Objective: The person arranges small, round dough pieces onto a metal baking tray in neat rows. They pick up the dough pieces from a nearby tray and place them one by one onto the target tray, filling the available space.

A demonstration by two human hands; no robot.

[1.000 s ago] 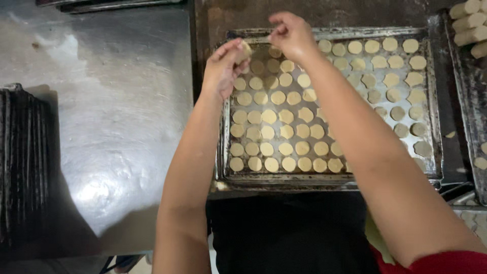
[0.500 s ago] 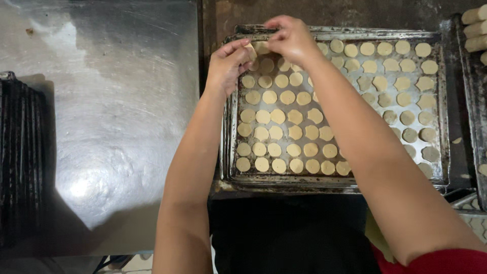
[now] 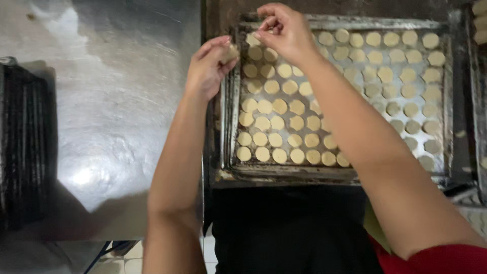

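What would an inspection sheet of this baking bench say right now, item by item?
Surface: shiny steel table, glare spot near the front edge.
Job's things: dark baking tray filled with rows of pale round dough discs.
Clutter: stack of dark trays at the left edge; dough pieces top right.
Grippers: left hand holds a dough piece at the tray's left rim; right hand pinches something small over the far row, too small to tell.
Cables: one dark cable under the table.
Surroundings: tiled floor below.

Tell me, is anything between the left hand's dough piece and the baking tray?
Nothing visible. The left hand holds a dough piece just over the tray's left rim; only laid dough rounds fill the tray beyond.
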